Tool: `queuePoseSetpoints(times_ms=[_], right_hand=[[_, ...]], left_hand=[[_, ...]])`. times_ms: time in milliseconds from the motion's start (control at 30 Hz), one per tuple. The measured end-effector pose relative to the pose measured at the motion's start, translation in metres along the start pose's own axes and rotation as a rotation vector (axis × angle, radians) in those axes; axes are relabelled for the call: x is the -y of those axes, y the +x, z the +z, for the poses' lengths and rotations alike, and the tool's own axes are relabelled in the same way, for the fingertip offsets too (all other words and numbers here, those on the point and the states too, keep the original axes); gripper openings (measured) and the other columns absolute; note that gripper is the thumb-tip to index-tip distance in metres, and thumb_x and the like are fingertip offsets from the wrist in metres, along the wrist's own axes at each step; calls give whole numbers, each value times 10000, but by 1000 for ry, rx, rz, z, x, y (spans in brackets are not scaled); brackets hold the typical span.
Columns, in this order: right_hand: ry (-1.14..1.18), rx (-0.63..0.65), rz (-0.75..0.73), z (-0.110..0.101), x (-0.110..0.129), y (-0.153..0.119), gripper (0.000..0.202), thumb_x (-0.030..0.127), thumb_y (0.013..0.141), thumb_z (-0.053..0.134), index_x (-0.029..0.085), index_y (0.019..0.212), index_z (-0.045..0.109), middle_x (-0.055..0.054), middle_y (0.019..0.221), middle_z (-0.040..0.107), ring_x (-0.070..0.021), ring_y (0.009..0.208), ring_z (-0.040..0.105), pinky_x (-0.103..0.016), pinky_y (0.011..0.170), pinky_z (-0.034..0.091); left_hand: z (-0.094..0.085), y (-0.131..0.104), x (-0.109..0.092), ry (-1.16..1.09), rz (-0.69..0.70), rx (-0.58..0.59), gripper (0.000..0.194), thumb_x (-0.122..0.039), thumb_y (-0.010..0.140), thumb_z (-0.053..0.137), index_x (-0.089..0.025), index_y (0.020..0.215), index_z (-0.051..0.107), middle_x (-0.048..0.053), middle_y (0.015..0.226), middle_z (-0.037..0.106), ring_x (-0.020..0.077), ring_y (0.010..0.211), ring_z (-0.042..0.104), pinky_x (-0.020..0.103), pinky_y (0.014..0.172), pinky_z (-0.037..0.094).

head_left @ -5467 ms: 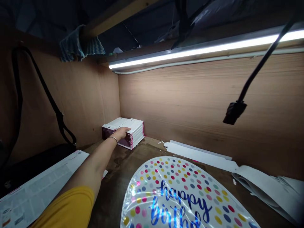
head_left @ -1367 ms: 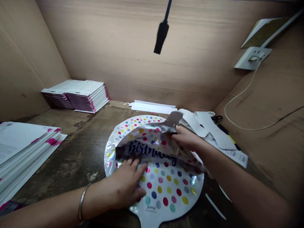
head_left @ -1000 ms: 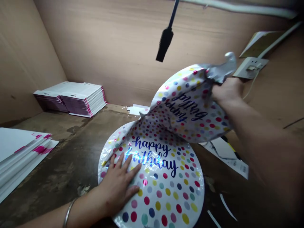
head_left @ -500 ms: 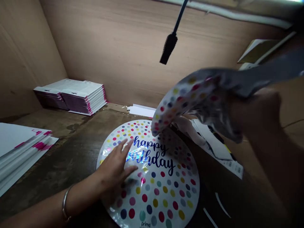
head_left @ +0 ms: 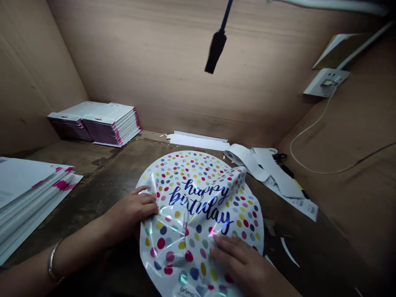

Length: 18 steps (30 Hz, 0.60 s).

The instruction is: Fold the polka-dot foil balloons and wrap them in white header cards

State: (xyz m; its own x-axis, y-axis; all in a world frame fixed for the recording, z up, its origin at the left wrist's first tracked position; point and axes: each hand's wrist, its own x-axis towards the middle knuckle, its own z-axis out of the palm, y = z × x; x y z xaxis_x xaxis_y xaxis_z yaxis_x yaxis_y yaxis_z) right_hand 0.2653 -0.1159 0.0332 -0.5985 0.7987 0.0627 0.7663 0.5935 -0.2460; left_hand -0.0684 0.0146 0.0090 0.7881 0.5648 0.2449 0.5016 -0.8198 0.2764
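Observation:
A round white foil sheet (head_left: 198, 218) with coloured dots and blue "happy birthday" lettering lies wrinkled on top of another dotted round sheet (head_left: 185, 159), whose upper edge shows. At its left edge, my left hand (head_left: 134, 210) has the fingers bent around or over the rim; whether it pinches the foil is hard to tell. My right hand (head_left: 239, 262) rests on the lower right of the foil with its fingers lying flat.
Stacked printed cards (head_left: 108, 123) stand at the back left, more cards (head_left: 34, 185) at the near left. White strips (head_left: 275, 173) and scissors (head_left: 280, 156) lie at the right. A black connector (head_left: 215, 51) hangs above; a cable runs down from a wall socket (head_left: 326, 82).
My right hand has come down from the upper right, and the dotted foil it held now lies on the round sheet. My left hand has moved left to the edge.

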Motion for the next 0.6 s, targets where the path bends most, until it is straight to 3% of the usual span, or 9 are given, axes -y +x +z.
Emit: queuePoseSetpoints(times_ms=[67,167,267,367,467,600], right_hand=[[30,82,153,5,-14,-7,658,150,742,562,280,1371,420,-39,1431,394,-255,1299,393,-422,1053,381],[57,141,275,10,-35,-9,645,157,759,533,282,1378,402,-22,1466,337,-251,1351,296,-469,1086,317],[43,89,316,18,-52,-10,455,207,855,447,252,1302,515,-47,1409,435,-246,1325,351,-488,1091,304],[92,49,340,24,-59,-21,386,227,903,387,242,1236,581,-61,1346,514,-229,1268,442,-456,1077,345],[183,85,341,20,-56,-36,450,277,877,467,271,1327,481,-40,1426,419,-222,1312,378,-418,1088,335],[239,169,341,10,-46,-42,751,294,774,607,307,1439,257,-13,1520,221,-251,1381,216,-437,1124,243]], left_hand=[[8,-8,5,-6,7,97,210,-158,830,506,-256,974,622,10,1010,674,198,1092,566,405,1094,206],[15,-9,9,36,-15,120,259,-110,804,485,-246,983,613,18,1016,673,204,1056,583,401,1052,283],[14,-7,9,142,-86,119,320,-57,757,462,-217,991,612,45,979,679,221,924,620,367,867,421],[10,-9,8,197,-138,125,332,-48,747,444,-202,987,614,60,955,681,232,859,625,360,763,433],[7,-14,9,169,-133,113,310,-65,740,453,-201,966,616,58,941,677,238,889,611,371,800,418],[8,-15,12,91,-172,108,329,-55,686,450,-202,933,612,49,929,664,227,909,599,338,813,423]])
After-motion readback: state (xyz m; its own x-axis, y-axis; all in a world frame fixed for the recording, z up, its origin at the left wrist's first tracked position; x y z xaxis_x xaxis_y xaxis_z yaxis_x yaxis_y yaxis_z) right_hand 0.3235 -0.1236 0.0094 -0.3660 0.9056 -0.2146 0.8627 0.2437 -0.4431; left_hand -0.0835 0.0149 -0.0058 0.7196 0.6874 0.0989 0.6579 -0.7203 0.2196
